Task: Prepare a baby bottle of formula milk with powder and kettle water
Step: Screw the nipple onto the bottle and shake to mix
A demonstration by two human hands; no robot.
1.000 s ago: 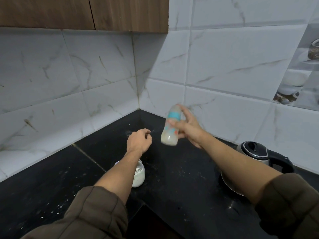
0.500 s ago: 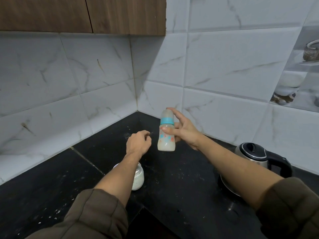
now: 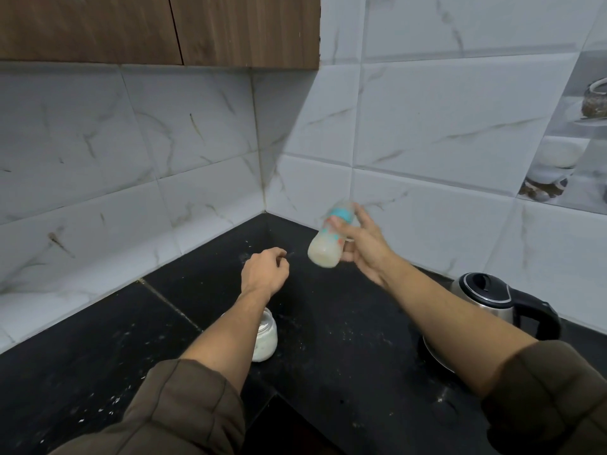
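Note:
My right hand grips a baby bottle with a teal collar, full of milky liquid. The bottle is blurred and tilted, its cap up to the right, held above the black counter near the corner. My left hand hovers left of it as a loose fist with nothing visible in it. Beneath my left forearm stands an open jar of white powder, partly hidden by the arm. A steel kettle with a black lid and handle sits at the right.
White marble tiles form the corner walls, with a wooden cabinet overhead. Specks of powder lie scattered on the counter around the jar. The counter's inner edge steps down near the bottom middle.
The bottle went from tilted to upright and is tilted again with motion blur, moving up and to the right in my right hand. My left hand stays fisted in place.

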